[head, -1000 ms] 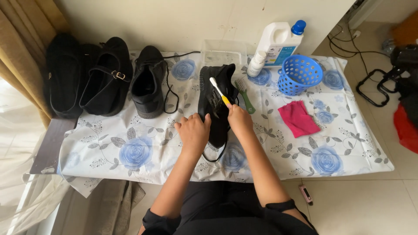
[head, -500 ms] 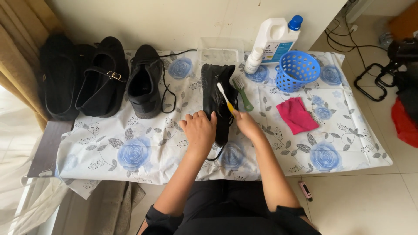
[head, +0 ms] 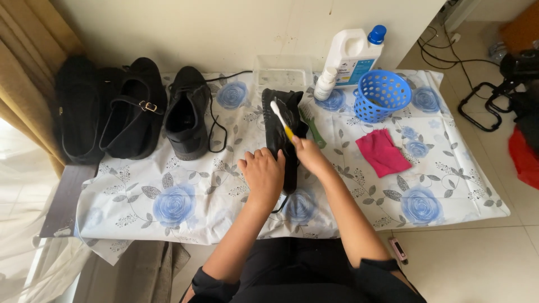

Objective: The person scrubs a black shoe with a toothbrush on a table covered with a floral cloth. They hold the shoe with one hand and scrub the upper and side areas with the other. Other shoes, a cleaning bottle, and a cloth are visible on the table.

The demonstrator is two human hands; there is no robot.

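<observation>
Black dominates the left end of the flower-printed cloth [head: 185, 196]: a flat slip-on [head: 76, 112] hangs over the left edge, a buckled strap shoe [head: 132, 112] lies against it, and a lace-up shoe [head: 188, 115] sits just beside, its lace trailing toward the far edge. Near the middle, the left hand [head: 263, 174] presses flat on another black shoe [head: 283, 132], fingers curled over its near end, apparently to keep it from sliding. The right hand [head: 306, 154] pinches the yellow-and-white toothbrush [head: 281, 119] by its handle, bristles laid on the shoe's upper. A green brush [head: 310, 126] lies just beside the shoe on the right (within easy reach). Along the far edge stand a clear tray [head: 282, 70], a white bottle with a blue cap [head: 351, 56] and a blue basket [head: 383, 95]; a pink rag [head: 383, 151] lies nearer the front.
</observation>
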